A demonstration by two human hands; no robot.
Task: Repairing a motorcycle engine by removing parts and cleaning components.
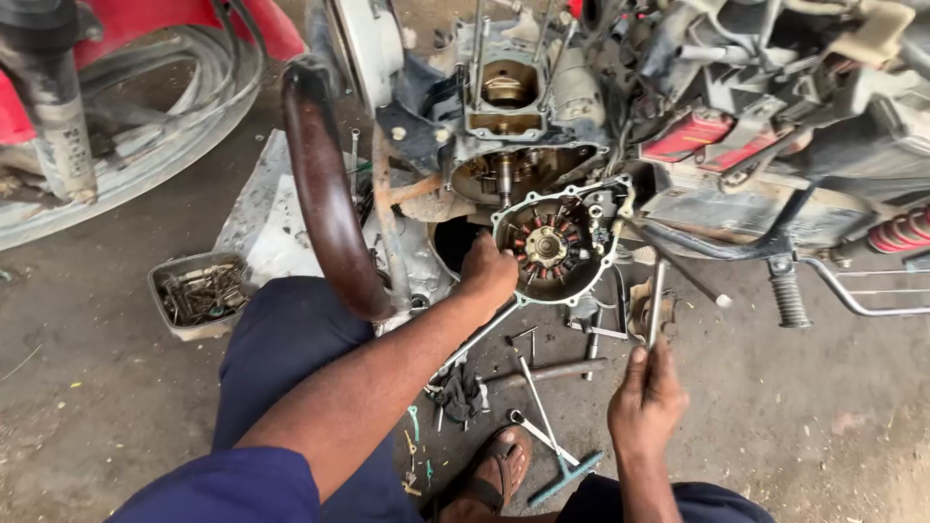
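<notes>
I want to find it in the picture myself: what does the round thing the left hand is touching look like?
Start at the opened motorcycle engine at the top middle. Just below it, tilted toward the camera, is a round grey metal engine cover, with the left hand holding its lower left edge. Unlike the parts around it, it has a ring of copper-coloured coils inside around a shiny hub.
</notes>
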